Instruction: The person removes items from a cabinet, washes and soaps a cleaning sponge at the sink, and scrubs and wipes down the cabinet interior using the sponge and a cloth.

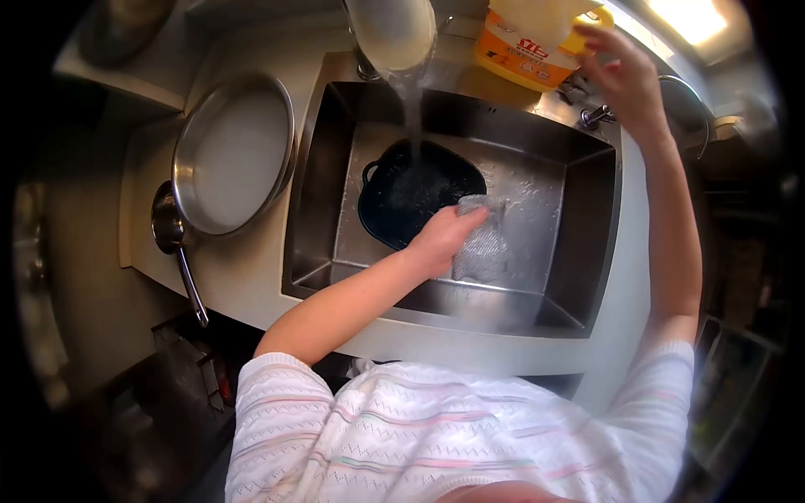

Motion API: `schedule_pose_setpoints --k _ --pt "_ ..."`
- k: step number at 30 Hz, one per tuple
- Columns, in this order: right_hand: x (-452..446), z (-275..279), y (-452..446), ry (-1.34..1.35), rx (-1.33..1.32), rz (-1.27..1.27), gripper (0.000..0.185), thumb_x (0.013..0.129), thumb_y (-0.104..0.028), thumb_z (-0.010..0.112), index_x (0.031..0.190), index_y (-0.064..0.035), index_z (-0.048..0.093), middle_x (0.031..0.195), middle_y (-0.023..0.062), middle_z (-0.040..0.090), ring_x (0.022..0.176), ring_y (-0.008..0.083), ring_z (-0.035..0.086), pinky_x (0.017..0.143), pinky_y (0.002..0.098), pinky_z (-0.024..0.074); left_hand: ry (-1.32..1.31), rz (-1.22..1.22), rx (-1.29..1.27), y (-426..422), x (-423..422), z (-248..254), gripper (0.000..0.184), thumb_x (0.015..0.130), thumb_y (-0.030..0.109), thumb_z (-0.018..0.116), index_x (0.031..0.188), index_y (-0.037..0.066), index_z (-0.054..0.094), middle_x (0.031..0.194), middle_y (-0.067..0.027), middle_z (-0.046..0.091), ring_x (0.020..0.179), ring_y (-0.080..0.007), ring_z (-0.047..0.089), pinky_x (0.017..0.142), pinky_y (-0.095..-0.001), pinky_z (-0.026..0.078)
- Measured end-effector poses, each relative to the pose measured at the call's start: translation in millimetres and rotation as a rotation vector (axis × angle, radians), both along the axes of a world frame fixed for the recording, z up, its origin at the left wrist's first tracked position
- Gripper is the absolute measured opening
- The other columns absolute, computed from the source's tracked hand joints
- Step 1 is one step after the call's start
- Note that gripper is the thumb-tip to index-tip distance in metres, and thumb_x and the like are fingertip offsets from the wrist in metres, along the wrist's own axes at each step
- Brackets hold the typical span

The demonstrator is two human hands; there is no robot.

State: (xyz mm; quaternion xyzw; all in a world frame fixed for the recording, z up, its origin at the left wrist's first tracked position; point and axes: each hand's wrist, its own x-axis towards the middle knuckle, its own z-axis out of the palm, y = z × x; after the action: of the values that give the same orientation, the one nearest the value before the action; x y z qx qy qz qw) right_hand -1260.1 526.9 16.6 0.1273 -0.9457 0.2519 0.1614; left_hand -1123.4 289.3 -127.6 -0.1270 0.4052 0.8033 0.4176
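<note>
My left hand [442, 241] is closed on a grey mesh cloth [480, 243] over the steel sink [549, 222]. The cloth hangs beside a dark pot [419, 189], which lies in the sink with a small loop handle on its left. Water runs from above into the pot. Up at the right, my right hand [619, 80] is raised with fingers apart and holds nothing that shows. It is near the yellow handle of a large orange and yellow jug [532, 46] behind the sink.
Left of the sink, a wide steel pan [235, 155] rests on the counter [226, 281]. A steel ladle [186, 268] lies next to it. A pale rounded object [392, 33] is above the sink's back edge. A metal fitting [595, 117] stands at the back right.
</note>
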Motion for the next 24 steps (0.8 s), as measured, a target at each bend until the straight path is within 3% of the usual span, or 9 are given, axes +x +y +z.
schedule_pose_setpoints --k 1,3,7,12,15,18,20,22,24 --pt "-11.0 9.7 6.5 0.136 0.188 -0.139 0.042 0.076 -0.017 0.060 0.118 -0.0145 0.053 0.108 0.0065 0.060 0.096 0.0227 0.059 0.081 0.0364 0.0467 -0.074 -0.008 -0.051 -13.4 12.2 -4.3 0.027 0.092 0.015 0.044 0.111 -0.003 0.050 0.101 -0.0139 0.060 0.090 -0.0231 0.060 0.082 -0.0364 0.049" --pt "2.8 38.6 -31.5 0.295 0.203 -0.156 0.034 0.080 -0.015 0.053 0.114 -0.0096 0.052 0.107 0.0176 0.056 0.099 0.0313 0.054 0.085 0.0411 0.0434 -0.155 0.090 -0.037 -42.7 17.6 -13.2 0.027 0.090 0.016 0.047 0.109 -0.003 0.052 0.102 -0.0115 0.059 0.090 -0.0216 0.059 0.080 -0.0341 0.048" --pt "-50.4 24.4 -16.8 0.198 0.355 -0.201 0.033 0.076 -0.010 0.054 0.109 -0.0102 0.056 0.109 0.0149 0.055 0.101 0.0296 0.052 0.088 0.0410 0.0409 -0.165 0.388 -0.012 -87.6 -2.0 -10.4 0.029 0.091 0.015 0.046 0.112 -0.005 0.048 0.106 -0.0141 0.057 0.095 -0.0258 0.058 0.083 -0.0386 0.048" --pt "-77.1 27.4 -11.2 0.300 0.515 -0.227 0.034 0.069 -0.007 0.056 0.103 -0.0106 0.060 0.103 0.0156 0.058 0.099 0.0306 0.052 0.086 0.0404 0.0407 0.004 0.412 -0.012 -105.7 -13.5 -11.1 0.028 0.089 0.012 0.048 0.111 -0.006 0.049 0.106 -0.0137 0.057 0.095 -0.0256 0.058 0.083 -0.0375 0.048" --pt "-85.1 16.4 22.2 0.471 0.504 -0.112 0.034 0.068 -0.005 0.057 0.101 -0.0086 0.061 0.097 0.0156 0.059 0.093 0.0314 0.054 0.084 0.0391 0.0422 -0.013 0.433 0.037 -104.3 -14.6 -15.1 0.025 0.089 0.011 0.048 0.109 -0.005 0.050 0.105 -0.0134 0.058 0.095 -0.0250 0.058 0.083 -0.0372 0.048" --pt "-67.1 27.1 22.3 0.231 0.383 -0.161 0.038 0.070 -0.004 0.056 0.108 -0.0088 0.057 0.100 0.0153 0.058 0.098 0.0308 0.050 0.086 0.0373 0.0409 -0.009 0.415 0.134 -92.9 -19.4 -8.7 0.024 0.089 0.010 0.048 0.108 -0.004 0.052 0.105 -0.0130 0.058 0.094 -0.0244 0.059 0.083 -0.0372 0.049" --pt "-54.1 22.0 19.4 0.263 0.154 -0.081 0.040 0.074 -0.005 0.054 0.113 -0.0094 0.054 0.101 0.0151 0.058 0.101 0.0306 0.050 0.087 0.0376 0.0406 -0.025 0.409 0.194 -85.7 -24.6 -12.5 0.023 0.089 0.011 0.049 0.106 -0.003 0.053 0.104 -0.0125 0.059 0.094 -0.0244 0.059 0.083 -0.0370 0.048" --pt "-52.3 17.7 23.3 0.261 0.217 -0.088 0.045 0.075 -0.008 0.054 0.119 -0.0133 0.049 0.109 0.0125 0.055 0.106 0.0291 0.048 0.088 0.0401 0.0399 -0.060 0.413 0.252 -82.4 -27.5 -17.8 0.022 0.089 0.011 0.049 0.105 -0.003 0.053 0.104 -0.0121 0.059 0.094 -0.0245 0.058 0.084 -0.0370 0.048" --pt "-65.9 15.2 49.1 0.219 0.560 -0.180 0.052 0.076 -0.013 0.056 0.126 -0.0207 0.043 0.123 0.0073 0.047 0.114 0.0264 0.045 0.090 0.0446 0.0388 -0.119 0.434 0.299 -80.2 -31.2 -21.4 0.021 0.089 0.011 0.048 0.105 -0.002 0.053 0.103 -0.0118 0.059 0.095 -0.0246 0.058 0.085 -0.0373 0.047"
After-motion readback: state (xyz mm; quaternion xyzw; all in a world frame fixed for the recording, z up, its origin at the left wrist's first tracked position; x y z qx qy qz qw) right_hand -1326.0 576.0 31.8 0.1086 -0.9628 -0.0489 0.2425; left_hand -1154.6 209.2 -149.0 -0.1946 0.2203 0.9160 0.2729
